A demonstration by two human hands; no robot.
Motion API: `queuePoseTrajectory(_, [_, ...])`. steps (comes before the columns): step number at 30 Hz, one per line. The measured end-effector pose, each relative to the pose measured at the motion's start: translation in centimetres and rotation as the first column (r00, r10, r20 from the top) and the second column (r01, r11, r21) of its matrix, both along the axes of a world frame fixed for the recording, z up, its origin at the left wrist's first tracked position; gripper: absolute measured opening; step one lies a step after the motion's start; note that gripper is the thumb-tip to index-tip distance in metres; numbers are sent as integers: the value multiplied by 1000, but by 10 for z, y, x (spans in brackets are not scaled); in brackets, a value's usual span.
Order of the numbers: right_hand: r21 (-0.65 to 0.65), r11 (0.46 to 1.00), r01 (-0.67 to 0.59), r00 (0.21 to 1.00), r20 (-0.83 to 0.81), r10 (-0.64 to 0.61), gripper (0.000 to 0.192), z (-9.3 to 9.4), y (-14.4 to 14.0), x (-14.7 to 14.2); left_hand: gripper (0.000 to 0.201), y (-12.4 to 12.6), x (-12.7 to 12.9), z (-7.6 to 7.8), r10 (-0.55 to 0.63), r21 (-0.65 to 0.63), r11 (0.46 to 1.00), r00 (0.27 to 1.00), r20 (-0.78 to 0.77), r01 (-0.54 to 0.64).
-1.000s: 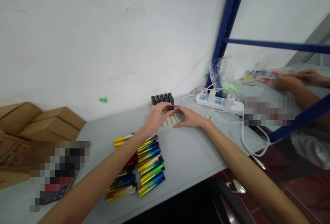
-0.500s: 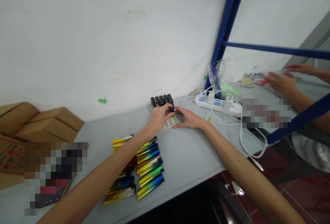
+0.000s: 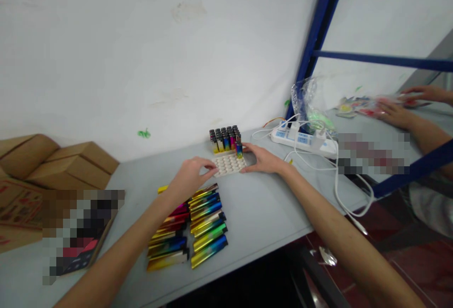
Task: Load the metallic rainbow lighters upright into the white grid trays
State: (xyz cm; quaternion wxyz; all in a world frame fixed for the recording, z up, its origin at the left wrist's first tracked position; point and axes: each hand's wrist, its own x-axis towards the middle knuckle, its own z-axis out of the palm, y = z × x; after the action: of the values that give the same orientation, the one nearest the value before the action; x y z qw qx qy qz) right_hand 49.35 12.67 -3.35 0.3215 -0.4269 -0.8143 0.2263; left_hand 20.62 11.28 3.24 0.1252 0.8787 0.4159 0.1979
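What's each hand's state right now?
Left hand: at left edge of white tray; grip can't be told.
Right hand: open, spread at tray's right edge.

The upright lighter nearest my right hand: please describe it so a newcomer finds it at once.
On the grey table, between your left hand and right hand, lies a white tray. At its right side, by the right hand, one lighter, blue above and yellow below, stands upright. Unlike the packed lighters behind it, this one stands forward, alone.
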Motion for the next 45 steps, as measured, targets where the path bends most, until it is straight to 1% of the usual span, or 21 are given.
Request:
queuePoseTrajectory(2, [2, 1000, -4, 1000, 8, 4, 98, 0, 0, 0, 25, -10, -14, 1, -9, -33, 999, 996, -83, 6])
queuePoseTrajectory(4, [2, 1000, -9, 1000, 9, 9, 97, 0, 0, 1, 29, -18, -23, -1, -8, -80, 997, 992, -127, -3])
queuePoseTrajectory(7, [-6, 1000, -4, 1000, -1, 4, 95, 1, -1, 0, 32, -23, -29, -8, -16, -129, 992, 990, -142, -2])
queuePoseTrajectory(11, [-12, 1000, 3, 1000, -5, -4, 93, 4, -2, -2, 28, -20, -30, -14, -104, -168, 983, 986, -132, 81])
queuePoseTrajectory(13, [-18, 1000, 8, 1000, 0, -8, 93, 5, -3, -2, 26, -17, -30, -15, -100, -189, 979, 989, -107, 79])
queuePoseTrajectory(15, [-23, 1000, 15, 1000, 5, -15, 93, 5, -3, -2, 25, -16, -30, -14, -64, -196, 979, 997, -49, 53])
queuePoseTrajectory(17, [-21, 1000, 14, 1000, 10, -13, 94, 4, -3, -2, 24, -17, -30, -12, -21, -196, 980, 998, 57, 32])
queuePoseTrajectory(18, [-17, 1000, 11, 1000, 13, -11, 94, 3, -3, -1, 23, -18, -31, -11, 5, -205, 978, 990, 139, 24])
queuePoseTrajectory(19, [-14, 1000, 13, 1000, 19, -12, 95, 2, -3, -1, 23, -20, -31, -10, 38, -231, 973, 970, 240, 19])
queuePoseTrajectory(20, [-12, 1000, 18, 1000, 26, -17, 96, 1, -3, 0, 24, -22, -31, -9, 79, -276, 961, 934, 348, 21])
queuePoseTrajectory(21, [-13, 1000, 23, 999, 33, -23, 97, 0, -2, 0, 26, -24, -32, -8, 125, -331, 943, 882, 454, 37])
queuePoseTrajectory(23, [-19, 999, 32, 999, 44, -31, 96, -1, -2, 1, 28, -29, -32, -8, 205, -434, 893, 753, 626, 117])
queuePoseTrajectory(25, [-26, 999, 40, 998, 52, -39, 95, -2, -2, 2, 27, -33, -32, -7, 266, -502, 836, 635, 725, 222])
queuePoseTrajectory(27, [-25, 998, 63, 996, 69, -61, 95, -2, -3, 2, 25, -37, -31, -7, 347, -558, 769, 530, 774, 311])
queuePoseTrajectory(29, [-30, 997, 74, 994, 83, -71, 95, -1, -3, 2, 26, -39, -30, -6, 429, -618, 685, 471, 771, 386])
queuePoseTrajectory(31, [-43, 996, 78, 993, 92, -74, 93, 0, -4, 2, 38, -40, -30, -7, 467, -655, 620, 468, 750, 432])
queuePoseTrajectory(33, [-51, 995, 85, 992, 98, -79, 90, 0, -5, 2, 47, -39, -30, -9, 469, -676, 589, 494, 732, 443])
queuePoseTrajectory(35, [-49, 995, 84, 992, 100, -79, 88, 0, -5, 2, 47, -38, -29, -13, 481, -702, 563, 517, 708, 436])
queuePoseTrajectory(38, [-50, 996, 76, 993, 97, -71, 88, 0, -5, 2, 44, -36, -29, -20, 522, -751, 519, 544, 657, 408])
queuePoseTrajectory(41, [-58, 996, 75, 993, 97, -69, 88, -1, -4, 2, 38, -36, -27, -23, 555, -775, 511, 546, 628, 372])
queuePoseTrajectory(45, [-57, 995, 85, 993, 90, -79, 90, -1, -5, 2, 33, -40, -25, -19, 553, -774, 521, 549, 626, 359])
